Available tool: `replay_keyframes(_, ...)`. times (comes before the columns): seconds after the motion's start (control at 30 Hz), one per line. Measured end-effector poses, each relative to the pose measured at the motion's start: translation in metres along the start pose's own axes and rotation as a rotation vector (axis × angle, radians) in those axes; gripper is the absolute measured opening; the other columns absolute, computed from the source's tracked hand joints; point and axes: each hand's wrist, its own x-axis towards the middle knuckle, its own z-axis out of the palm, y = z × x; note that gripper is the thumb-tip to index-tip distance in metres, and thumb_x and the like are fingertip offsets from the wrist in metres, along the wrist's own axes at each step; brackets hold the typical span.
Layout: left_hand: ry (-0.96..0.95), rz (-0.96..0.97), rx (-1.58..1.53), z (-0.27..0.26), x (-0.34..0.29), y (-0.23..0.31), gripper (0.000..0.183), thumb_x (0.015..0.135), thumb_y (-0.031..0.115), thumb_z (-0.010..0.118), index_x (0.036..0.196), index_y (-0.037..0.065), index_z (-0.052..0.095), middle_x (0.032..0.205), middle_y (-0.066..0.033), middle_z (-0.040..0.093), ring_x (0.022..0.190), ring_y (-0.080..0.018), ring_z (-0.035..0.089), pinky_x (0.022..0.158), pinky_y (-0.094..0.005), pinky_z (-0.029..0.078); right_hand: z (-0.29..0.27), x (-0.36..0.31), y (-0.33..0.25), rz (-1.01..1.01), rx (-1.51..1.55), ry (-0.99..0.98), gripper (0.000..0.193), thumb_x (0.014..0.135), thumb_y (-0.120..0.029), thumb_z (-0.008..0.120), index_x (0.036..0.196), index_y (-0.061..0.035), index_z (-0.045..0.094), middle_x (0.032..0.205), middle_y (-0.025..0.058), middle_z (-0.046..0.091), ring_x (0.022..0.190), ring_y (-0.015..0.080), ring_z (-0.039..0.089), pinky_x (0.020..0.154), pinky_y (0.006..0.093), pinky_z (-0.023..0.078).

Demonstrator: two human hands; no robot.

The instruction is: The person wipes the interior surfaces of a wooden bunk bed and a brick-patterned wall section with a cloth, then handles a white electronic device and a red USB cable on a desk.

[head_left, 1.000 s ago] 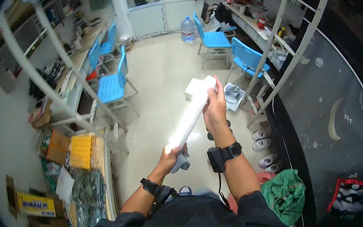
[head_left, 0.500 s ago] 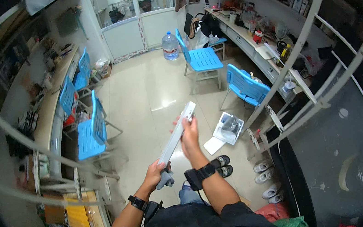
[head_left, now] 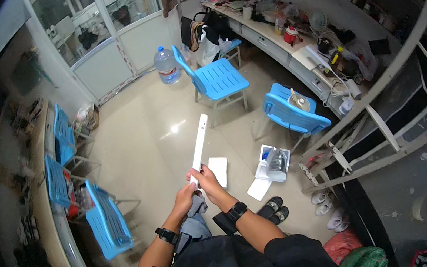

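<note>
I hold a long white bar (head_left: 199, 142), slim and squared, with small dark marks near its far end. It points away from me above the floor. My left hand (head_left: 183, 201) is closed round its near end. A grey cloth (head_left: 198, 205) hangs at that same hand, bunched beside the bar. Just above, my right hand (head_left: 208, 182) grips the lower part of the bar from the right side, fingers bent round it. Both wrists wear black straps. Beyond my right hand a flat white piece (head_left: 218, 171) lies on the floor, partly hidden.
An open white box (head_left: 273, 164) with a grey bag in it sits right of centre, near black slippers (head_left: 272, 209). Blue chairs (head_left: 218, 78) stand ahead and at left. A metal ladder (head_left: 371, 95) rises at right. A water bottle (head_left: 167, 66) stands near the door.
My right hand has slid from the bar's far end down towards my left hand. The bar now points more straight ahead. The view has shifted, and the flat white piece has come into sight.
</note>
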Motion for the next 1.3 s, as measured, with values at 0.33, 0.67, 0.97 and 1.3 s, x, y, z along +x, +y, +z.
replay_keyframes(0.33,-0.358,-0.088,0.406,-0.107,0.196,0.132,0.044,0.092,0.04,0.048,0.099,0.0,0.062,0.08,-0.0038,0.057,0.074,-0.0126,0.05,0.068,-0.026,0.041,0.042,0.204,-0.045,-0.08,0.16,0.248,0.024,0.091,-0.025,0.054,0.105,-0.0069,0.046,0.085,0.0051,0.056,0.077,0.0133,0.057,0.065,0.0255,0.048)
replay_keyframes(0.67,-0.195,-0.339,-0.007,-0.186,0.355,0.18,0.016,0.085,0.019,0.059,0.09,0.004,0.064,0.076,-0.0013,0.058,0.065,-0.01,0.054,0.059,-0.0213,0.043,0.046,0.38,-0.112,-0.083,0.255,0.336,0.039,0.091,-0.024,0.054,0.125,-0.0109,0.041,0.085,0.0022,0.052,0.071,0.011,0.055,0.06,0.0252,0.048)
replay_keyframes(0.97,0.147,-0.216,-0.282,-0.237,0.594,0.263,0.016,0.085,0.009,0.047,0.094,0.001,0.057,0.083,-0.0095,0.058,0.068,-0.0198,0.058,0.058,-0.0303,0.048,0.021,0.579,-0.187,0.016,0.107,0.369,0.03,0.087,-0.017,0.057,0.112,-0.002,0.05,0.077,0.0016,0.051,0.062,0.0082,0.049,0.05,0.023,0.038)
replay_keyframes(1.3,0.031,-0.069,-0.278,-0.141,0.837,0.396,0.015,0.086,0.006,0.047,0.094,0.001,0.06,0.081,-0.0073,0.059,0.075,-0.0178,0.058,0.067,-0.0313,0.05,-0.049,0.711,-0.291,-0.235,0.271,0.636,0.018,0.091,-0.022,0.053,0.096,-0.0054,0.053,0.074,0.0001,0.049,0.059,0.0084,0.047,0.05,0.0241,0.039)
